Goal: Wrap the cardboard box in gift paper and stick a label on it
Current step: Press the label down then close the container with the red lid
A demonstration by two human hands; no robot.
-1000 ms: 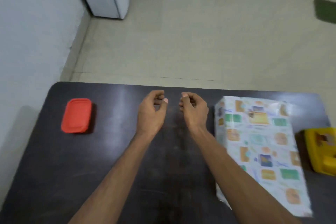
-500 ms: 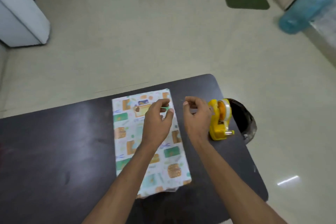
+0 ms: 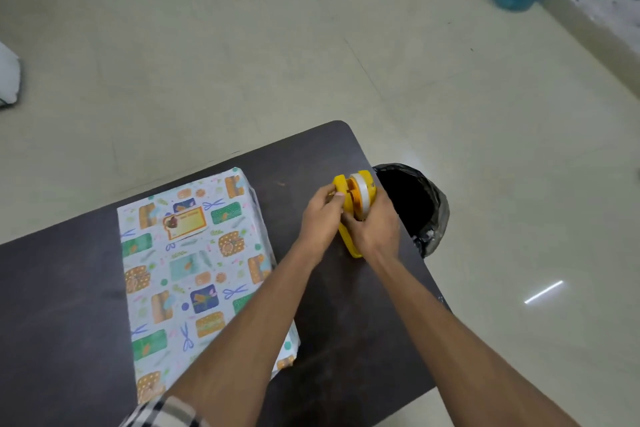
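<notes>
Head view: gift-papered rectangular box (image 3: 194, 270), orange-edged label (image 3: 185, 221) near far end, long axis pointing away; left hand (image 3: 320, 218) and right hand (image 3: 375, 229) fingers clamp yellow plastic tape dispenser (image 3: 360, 191)

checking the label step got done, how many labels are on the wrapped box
1. The label sits on the top face of the wrapped box, near its far end. The box's underside and the part under the left forearm are hidden.
</notes>
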